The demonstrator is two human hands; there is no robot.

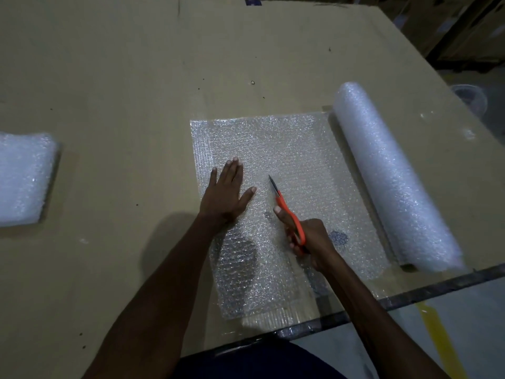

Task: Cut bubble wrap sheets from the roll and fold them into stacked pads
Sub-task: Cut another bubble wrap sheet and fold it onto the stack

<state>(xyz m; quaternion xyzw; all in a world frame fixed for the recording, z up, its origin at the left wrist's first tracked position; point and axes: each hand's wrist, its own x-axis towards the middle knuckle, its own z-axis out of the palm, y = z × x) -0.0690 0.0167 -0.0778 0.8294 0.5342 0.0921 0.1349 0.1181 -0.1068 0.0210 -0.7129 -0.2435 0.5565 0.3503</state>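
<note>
The left hand (pixel 226 194) presses flat, fingers straight, on the unrolled clear bubble wrap sheet (pixel 287 149); the right hand (pixel 308 236) grips orange-handled scissors (pixel 284 205) mid-sheet; the white bubble wrap roll (pixel 388 170) lies right; best keep the sheet taut, cutting straight.

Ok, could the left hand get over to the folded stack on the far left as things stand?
Probably yes. The left hand lies flat and empty on the bubble wrap sheet, and only bare cardboard tabletop lies between it and the folded stack. Lifting it would free the sheet mid-cut, though.
</note>
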